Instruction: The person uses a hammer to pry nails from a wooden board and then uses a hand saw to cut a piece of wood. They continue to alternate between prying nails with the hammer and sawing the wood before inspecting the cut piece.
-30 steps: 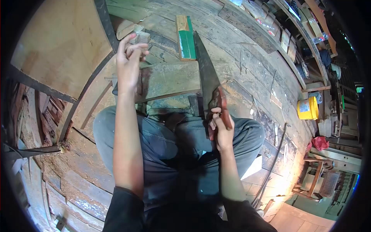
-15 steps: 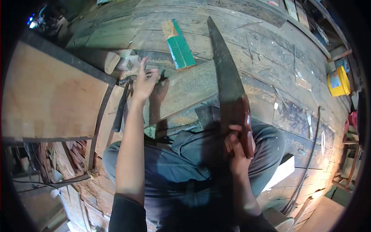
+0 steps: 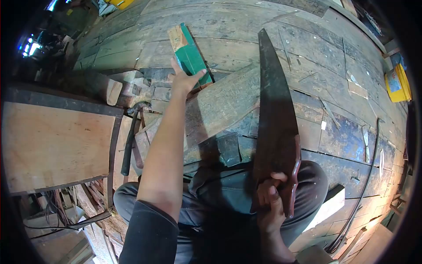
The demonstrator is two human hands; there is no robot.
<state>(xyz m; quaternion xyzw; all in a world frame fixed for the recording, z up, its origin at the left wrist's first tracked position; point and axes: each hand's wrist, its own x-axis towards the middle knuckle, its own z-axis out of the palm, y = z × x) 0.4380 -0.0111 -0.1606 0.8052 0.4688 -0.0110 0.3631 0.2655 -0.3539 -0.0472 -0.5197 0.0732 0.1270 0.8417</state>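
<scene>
A hand saw (image 3: 278,101) with a reddish-brown handle stands out in front of me, its blade pointing away over the floor. My right hand (image 3: 271,200) is closed round its handle, above my right thigh. My left hand (image 3: 187,79) reaches forward with thumb and fingers spread, at the near end of a green-painted wooden block (image 3: 191,58) with a bare wood patch at its far end. Whether the fingers touch the block is hard to tell. Between my left forearm and the saw lies a wide wooden board (image 3: 222,99), slanting across the floor.
A claw hammer (image 3: 129,143) lies left of my forearm, beside a framed plywood panel (image 3: 57,141). Wood offcuts (image 3: 115,91) lie beyond the hammer. A yellow bucket (image 3: 398,83) stands at the far right, and a dark cable (image 3: 367,176) runs along the right floor.
My left hand has moved forward from beside the hammer to the green block. The saw has shifted slightly right and nearer to me in my right hand. The view has shifted too.
</scene>
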